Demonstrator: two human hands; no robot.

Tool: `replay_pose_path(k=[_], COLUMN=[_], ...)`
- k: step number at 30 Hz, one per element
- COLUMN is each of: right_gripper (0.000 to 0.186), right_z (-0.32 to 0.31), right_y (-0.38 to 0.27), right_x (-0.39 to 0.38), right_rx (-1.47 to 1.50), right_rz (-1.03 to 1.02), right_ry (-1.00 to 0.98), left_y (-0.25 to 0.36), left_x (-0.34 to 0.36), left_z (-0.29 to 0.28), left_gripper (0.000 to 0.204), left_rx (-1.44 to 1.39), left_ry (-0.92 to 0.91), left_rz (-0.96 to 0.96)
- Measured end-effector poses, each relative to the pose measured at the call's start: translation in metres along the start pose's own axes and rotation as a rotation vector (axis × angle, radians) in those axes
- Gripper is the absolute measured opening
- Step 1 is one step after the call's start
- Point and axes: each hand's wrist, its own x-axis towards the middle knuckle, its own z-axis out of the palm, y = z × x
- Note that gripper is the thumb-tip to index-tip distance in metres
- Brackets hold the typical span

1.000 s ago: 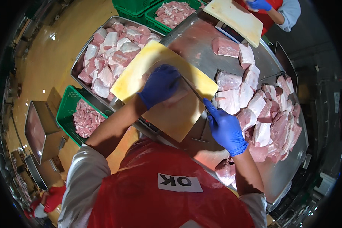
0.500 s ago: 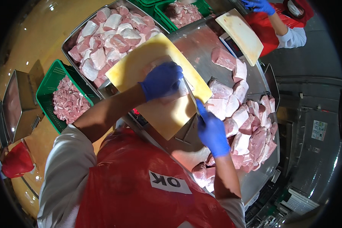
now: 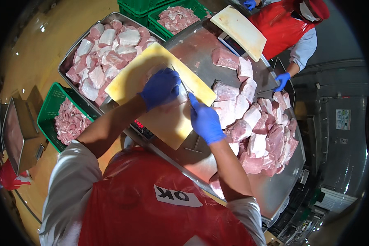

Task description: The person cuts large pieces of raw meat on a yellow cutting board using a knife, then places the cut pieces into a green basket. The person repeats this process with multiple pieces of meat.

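A piece of raw meat (image 3: 183, 96) lies on the yellowish cutting board (image 3: 194, 78), largely hidden under my left hand (image 3: 161, 88). That blue-gloved hand bears down on it with bent fingers. From the right, my right hand (image 3: 206, 124), also gloved in blue, grips the blue handle of a knife (image 3: 192, 98). Its thin blade runs along the meat's right side, close by my left fingers, its tip pointing away from me. Shadow falls over the board's left part, so the meat's outline there is unclear.
A metal tray (image 3: 63, 65) heaped with meat chunks stands beyond the board at left, near a green crate (image 3: 45, 110) of trimmings. Large meat pieces (image 3: 256, 143) cover the steel table's right side. A tilted white board (image 3: 238, 30) stands near a co-worker in a red apron (image 3: 274, 26).
My right hand and the knife have drawn in closer to my left hand. The co-worker's one hand has come down beside the meat pile. The whole view has shifted slightly.
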Motion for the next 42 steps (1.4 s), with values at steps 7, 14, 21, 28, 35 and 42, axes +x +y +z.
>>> replay_pose_path(k=[7,14,21,28,35,42], right_gripper=[0.068,0.068,0.071,0.061,0.056,0.058], right_z=[0.006,0.031,0.051,0.021,0.005,0.020], right_y=[-0.015,-0.039,-0.075,-0.082,-0.095,-0.113], right_x=[-0.052,-0.073,-0.091,-0.235,-0.292,-0.317], right_rx=[0.036,0.232,0.259,0.487,0.740,0.861], right_rz=[0.068,0.181,0.379,0.412,0.820,0.984], right_ry=[0.068,0.162,0.108,0.081,0.317,0.320], left_y=[0.006,0.006,0.014,0.010,0.062,-0.048], left_x=[0.001,0.003,0.008,0.023,0.098,0.161], left_z=[-0.002,-0.003,-0.008,-0.013,0.037,0.021], left_gripper=[0.015,0.016,0.012,0.024,0.047,0.026], left_rx=[0.003,0.040,0.062,0.075,0.383,0.072], left_ry=[0.009,0.025,0.042,-0.103,-0.901,-0.866], left_rz=[-0.002,-0.026,0.002,-0.005,0.070,-0.080])
